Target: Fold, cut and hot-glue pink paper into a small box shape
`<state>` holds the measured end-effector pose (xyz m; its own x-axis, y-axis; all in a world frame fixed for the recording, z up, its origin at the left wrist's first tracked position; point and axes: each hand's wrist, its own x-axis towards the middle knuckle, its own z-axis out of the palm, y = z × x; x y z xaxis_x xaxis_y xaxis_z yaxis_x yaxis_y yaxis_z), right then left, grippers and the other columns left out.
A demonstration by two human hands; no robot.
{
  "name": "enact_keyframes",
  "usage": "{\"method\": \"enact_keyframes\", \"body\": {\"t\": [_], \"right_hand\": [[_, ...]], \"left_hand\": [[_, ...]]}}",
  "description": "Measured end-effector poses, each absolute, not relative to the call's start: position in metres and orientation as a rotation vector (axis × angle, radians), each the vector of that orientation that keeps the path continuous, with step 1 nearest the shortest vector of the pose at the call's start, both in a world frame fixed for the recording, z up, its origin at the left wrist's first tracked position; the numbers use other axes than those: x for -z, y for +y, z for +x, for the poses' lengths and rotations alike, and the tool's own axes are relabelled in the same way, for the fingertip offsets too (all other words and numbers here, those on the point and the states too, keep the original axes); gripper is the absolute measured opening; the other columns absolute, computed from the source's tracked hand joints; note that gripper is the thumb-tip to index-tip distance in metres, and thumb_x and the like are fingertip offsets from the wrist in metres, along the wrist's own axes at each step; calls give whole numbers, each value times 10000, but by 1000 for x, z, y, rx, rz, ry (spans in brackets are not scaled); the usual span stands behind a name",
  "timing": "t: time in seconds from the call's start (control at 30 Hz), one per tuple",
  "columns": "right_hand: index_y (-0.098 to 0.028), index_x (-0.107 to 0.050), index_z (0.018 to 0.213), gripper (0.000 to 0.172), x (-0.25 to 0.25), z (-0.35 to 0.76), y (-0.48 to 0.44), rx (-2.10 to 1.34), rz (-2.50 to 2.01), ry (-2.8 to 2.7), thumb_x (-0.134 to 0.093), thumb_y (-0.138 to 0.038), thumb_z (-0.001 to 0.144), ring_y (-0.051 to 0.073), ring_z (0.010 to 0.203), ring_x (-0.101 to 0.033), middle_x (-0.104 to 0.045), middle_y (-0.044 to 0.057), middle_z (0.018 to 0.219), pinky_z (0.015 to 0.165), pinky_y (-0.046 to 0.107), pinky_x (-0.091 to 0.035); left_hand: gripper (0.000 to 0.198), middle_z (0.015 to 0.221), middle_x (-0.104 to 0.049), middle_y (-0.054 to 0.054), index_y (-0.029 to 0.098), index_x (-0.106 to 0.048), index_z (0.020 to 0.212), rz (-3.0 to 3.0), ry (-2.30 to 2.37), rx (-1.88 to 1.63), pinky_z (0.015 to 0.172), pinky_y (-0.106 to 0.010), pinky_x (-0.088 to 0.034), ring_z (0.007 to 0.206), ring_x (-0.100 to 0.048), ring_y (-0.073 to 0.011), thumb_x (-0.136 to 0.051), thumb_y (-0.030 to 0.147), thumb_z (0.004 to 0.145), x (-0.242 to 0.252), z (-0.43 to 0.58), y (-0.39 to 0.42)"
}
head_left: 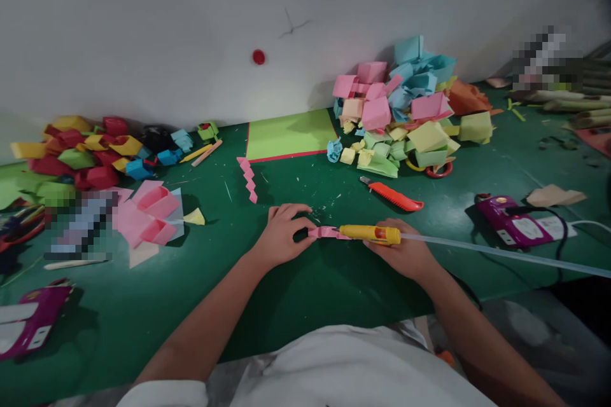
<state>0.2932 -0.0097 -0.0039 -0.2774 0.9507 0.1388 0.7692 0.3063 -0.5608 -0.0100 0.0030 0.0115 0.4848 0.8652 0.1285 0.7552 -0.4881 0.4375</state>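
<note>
My left hand (285,233) pinches the left end of a small folded pink paper strip (327,232) just above the green table. In my right hand (403,254) is a yellow glue gun (370,233), its nozzle at the strip's right end. A long translucent glue stick (501,255) runs out of the gun's back toward the right edge. Beyond my left hand lies a zigzag pink paper strip (247,179). An orange utility knife (392,194) rests past my right hand. The fingers under the gun are partly hidden.
Folded paper pieces are heaped at the back right (377,111) and back left (102,159). A lime-green sheet (291,135) lies by the wall. Pink folded paper (147,213) sits at left. Purple boxes stand at right (513,221) and left (41,318), the right one with cables.
</note>
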Motion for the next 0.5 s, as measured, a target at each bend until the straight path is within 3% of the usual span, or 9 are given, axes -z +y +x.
{"method": "enact_keyframes", "body": {"t": [0.5], "right_hand": [[-260, -536, 632, 210, 3, 294, -11, -568, -1521, -2181, -635, -348, 796, 208, 648, -574, -572, 2, 630, 668, 345, -447]], "left_hand": [[127, 1367, -625, -40, 300, -751, 1005, 2403, 1364, -487, 996, -478, -354, 1291, -527, -307, -685, 362, 916, -13, -10, 3]]}}
